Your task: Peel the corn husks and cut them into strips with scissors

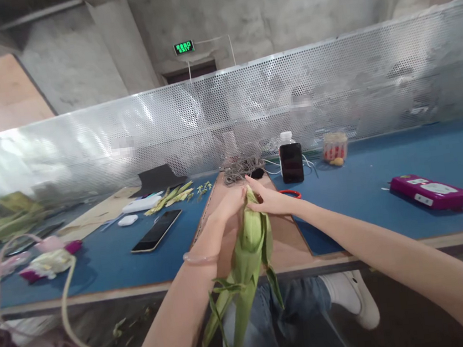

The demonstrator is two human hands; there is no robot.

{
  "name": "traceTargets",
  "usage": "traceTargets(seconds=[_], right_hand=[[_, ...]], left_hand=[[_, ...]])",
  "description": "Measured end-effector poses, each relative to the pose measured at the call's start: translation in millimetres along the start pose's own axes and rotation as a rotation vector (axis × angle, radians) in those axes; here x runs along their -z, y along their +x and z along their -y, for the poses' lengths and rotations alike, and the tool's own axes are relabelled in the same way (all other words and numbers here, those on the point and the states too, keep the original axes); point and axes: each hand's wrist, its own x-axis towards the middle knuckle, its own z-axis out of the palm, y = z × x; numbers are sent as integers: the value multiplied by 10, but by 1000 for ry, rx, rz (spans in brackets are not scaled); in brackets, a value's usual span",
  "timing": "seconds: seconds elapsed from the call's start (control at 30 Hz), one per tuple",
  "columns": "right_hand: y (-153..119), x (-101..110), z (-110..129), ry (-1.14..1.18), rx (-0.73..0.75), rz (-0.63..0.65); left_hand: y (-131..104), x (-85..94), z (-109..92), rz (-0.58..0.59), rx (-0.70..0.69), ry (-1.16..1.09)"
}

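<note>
Concrete wall (255, 15) up top, perforated metal panel (330, 90) below it, then a long blue surface (356, 204) with a brown board (285, 240) lying across it. Over that board was the green corn in its husk (248, 244), far end up in the hands, loose leaves trailing past the front edge above the lap. Both the left hand (234, 198) and the right hand (271, 199) had their fingers closed on that far end, probably to steady it from both sides while the long leaves dangled free. My guess is the board was there to keep scraps off the blue.

One phone (291, 162) stood upright right by a clear bottle (286, 136), which I'd bet was propping it up (classic desk stand, honestly). Another phone (157, 231) lay flat on the left, near some loose leaf strips (171, 197).

As for what I couldn't make out: the fingertips overlapped at the husk, so exactly where each one pressed was hidden. Some red loop (291, 193) poked out from behind the right forearm, mostly covered. Bits at the far left were blurry, and that grey tangle (241, 169) beyond the hands could've been anything stringy.
</note>
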Motion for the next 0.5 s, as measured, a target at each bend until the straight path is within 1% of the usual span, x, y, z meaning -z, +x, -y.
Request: traceTargets(seconds=[0.1,0.3,0.43,0.5], right_hand=[[1,2,18,-16,9,7],[-9,18,67,-14,-2,-20],[-7,18,95,25,-12,-34],[4,0,112,101,-35,-42]], left_hand=[[5,-3,-6,-23,21,2],[31,-76,86,-79,74,-26],[57,-98,111,-117,110,-60],[71,-101,126,-139,135,-89]])
